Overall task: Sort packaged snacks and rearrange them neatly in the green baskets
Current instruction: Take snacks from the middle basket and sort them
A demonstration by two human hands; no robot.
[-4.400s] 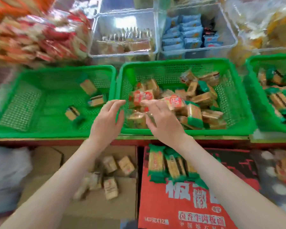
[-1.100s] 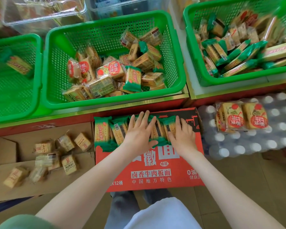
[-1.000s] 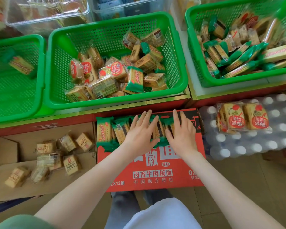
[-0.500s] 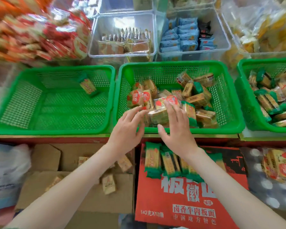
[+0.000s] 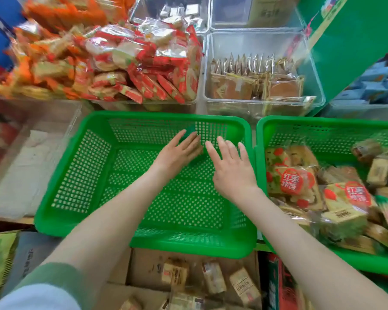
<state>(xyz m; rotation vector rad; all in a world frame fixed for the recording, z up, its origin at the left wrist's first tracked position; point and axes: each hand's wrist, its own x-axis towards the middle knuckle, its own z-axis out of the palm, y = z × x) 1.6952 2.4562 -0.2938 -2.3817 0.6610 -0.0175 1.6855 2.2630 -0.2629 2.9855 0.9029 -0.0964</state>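
A nearly empty green basket point(image 5: 76, 189) fills the middle of the head view, and both my hands are inside it near its far wall. My left hand point(image 5: 179, 154) lies with straight fingers over a snack pack point(image 5: 189, 131); only the pack's green end shows past the fingertips. My right hand point(image 5: 232, 170) hovers just to the right, fingers spread and holding nothing. A second green basket point(image 5: 260, 157) on the right holds a mixed pile of packs, some with red round labels point(image 5: 292, 181) and some tan ones point(image 5: 345, 220).
Behind the baskets stand clear bins, one heaped with red and orange packs point(image 5: 143, 66) and one with brown packs point(image 5: 255, 83). Below the shelf edge a cardboard box point(image 5: 143, 267) holds several small tan packs, and a red carton point(image 5: 276, 285) sits to its right.
Both hands have moved from the front of the mixed basket into the nearly empty left basket. The view has swung left, and my left hand now covers the green-ended pack there.
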